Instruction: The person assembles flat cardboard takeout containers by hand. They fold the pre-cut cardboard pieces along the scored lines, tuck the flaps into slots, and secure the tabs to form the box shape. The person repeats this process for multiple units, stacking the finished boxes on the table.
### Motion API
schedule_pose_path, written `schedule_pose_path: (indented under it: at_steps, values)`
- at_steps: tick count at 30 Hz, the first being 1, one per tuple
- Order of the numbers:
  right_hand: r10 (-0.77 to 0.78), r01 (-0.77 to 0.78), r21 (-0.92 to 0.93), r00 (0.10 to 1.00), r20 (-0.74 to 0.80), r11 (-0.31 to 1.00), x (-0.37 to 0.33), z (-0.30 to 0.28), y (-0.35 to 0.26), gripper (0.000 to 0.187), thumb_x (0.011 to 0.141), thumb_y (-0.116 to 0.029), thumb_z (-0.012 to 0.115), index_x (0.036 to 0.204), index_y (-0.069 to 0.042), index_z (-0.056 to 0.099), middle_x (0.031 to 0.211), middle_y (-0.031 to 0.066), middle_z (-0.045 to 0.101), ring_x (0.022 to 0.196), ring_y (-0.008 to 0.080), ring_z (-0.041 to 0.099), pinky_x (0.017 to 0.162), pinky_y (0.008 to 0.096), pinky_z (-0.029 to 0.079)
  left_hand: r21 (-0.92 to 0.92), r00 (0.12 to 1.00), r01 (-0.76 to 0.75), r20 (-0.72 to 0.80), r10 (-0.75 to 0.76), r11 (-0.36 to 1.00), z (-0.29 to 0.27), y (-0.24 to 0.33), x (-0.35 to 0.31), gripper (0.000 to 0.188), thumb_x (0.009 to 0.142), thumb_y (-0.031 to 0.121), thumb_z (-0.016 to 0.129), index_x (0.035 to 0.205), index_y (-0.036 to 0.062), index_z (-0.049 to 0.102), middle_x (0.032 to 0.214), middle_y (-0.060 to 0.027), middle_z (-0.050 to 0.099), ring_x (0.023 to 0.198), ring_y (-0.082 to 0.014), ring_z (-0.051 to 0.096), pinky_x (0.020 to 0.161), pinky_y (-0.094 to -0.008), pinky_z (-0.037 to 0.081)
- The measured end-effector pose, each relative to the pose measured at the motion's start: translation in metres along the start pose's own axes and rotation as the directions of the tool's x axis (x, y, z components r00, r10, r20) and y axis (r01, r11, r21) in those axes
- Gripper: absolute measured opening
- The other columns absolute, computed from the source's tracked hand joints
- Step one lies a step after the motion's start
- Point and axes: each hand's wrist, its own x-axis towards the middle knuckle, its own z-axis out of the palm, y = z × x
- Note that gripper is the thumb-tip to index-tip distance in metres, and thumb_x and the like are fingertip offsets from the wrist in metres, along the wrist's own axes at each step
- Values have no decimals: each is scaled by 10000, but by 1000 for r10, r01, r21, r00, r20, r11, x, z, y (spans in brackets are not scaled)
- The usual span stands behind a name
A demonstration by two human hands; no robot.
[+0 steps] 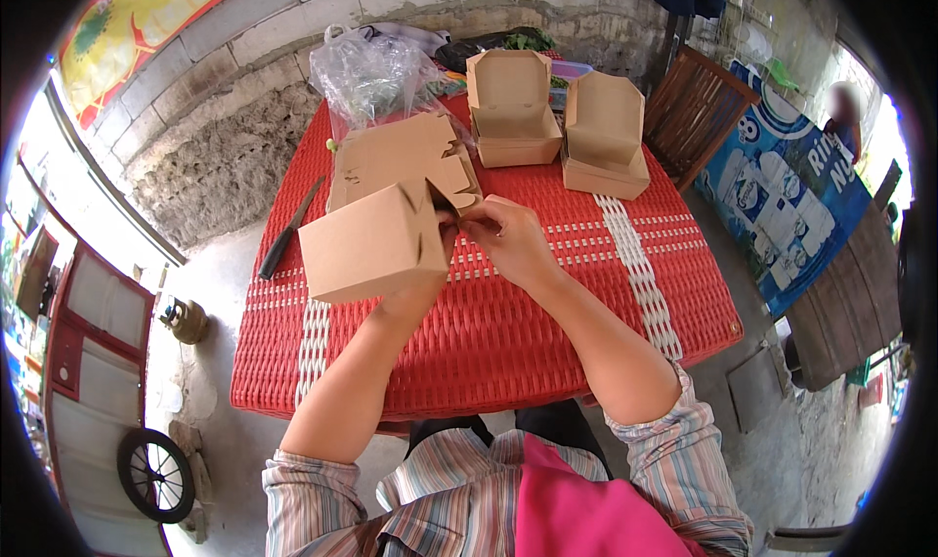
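Observation:
A brown cardboard food box (366, 244), partly folded with its lid panel (386, 156) spread out behind, is tilted between my hands over the red woven table (528, 332). My left hand (428, 281) grips it from the right and below; much of that hand is hidden by the box. At the box's right corner, my right hand (513, 239) pinches a flap, its fingertips close to those of the left. Two folded boxes stand open farther back: one brown box (518, 151) near the middle and another box (611, 174) to its right.
A black-handled knife (283, 244) lies at the table's left. Behind sit a clear plastic bag (371, 73), green leaves (530, 39) and a purple-rimmed container (570, 69). A wooden chair (696, 107) stands at the back right; a person (845, 117) is beyond the blue banner (782, 186).

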Motion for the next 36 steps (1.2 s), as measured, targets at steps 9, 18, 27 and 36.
schedule_pose_path:
  at_steps: [9,18,27,36]
  values:
    - [67,-57,-103,993,96,993,-4,5,23,138,850,-74,623,919,38,663,916,215,651,869,397,636,765,456,497,-510,976,183,199,-92,840,24,-5,-3,127,882,24,604,971,66,683,892,-118,694,829,-294,660,725,-410,523]
    - [90,-76,-258,995,42,963,-6,4,9,168,843,-111,654,938,27,666,977,229,660,923,411,639,797,466,511,-445,971,188,216,-99,875,5,-7,7,137,902,117,611,1001,72,694,950,-125,701,887,-332,664,758,-441,518]
    - [241,-251,-299,968,-73,921,3,-18,38,156,806,-107,663,899,19,672,970,208,672,919,383,652,817,457,512,-593,989,95,145,-10,800,-16,-24,15,130,852,98,644,954,27,685,880,-179,673,814,-369,649,731,-461,521]
    - [113,-139,-155,980,-163,978,6,-14,40,185,789,-22,694,889,4,540,907,180,656,872,369,652,751,438,502,-591,998,45,55,-15,805,-18,-27,22,143,832,45,647,960,-12,676,869,-179,668,787,-361,646,718,-447,525]
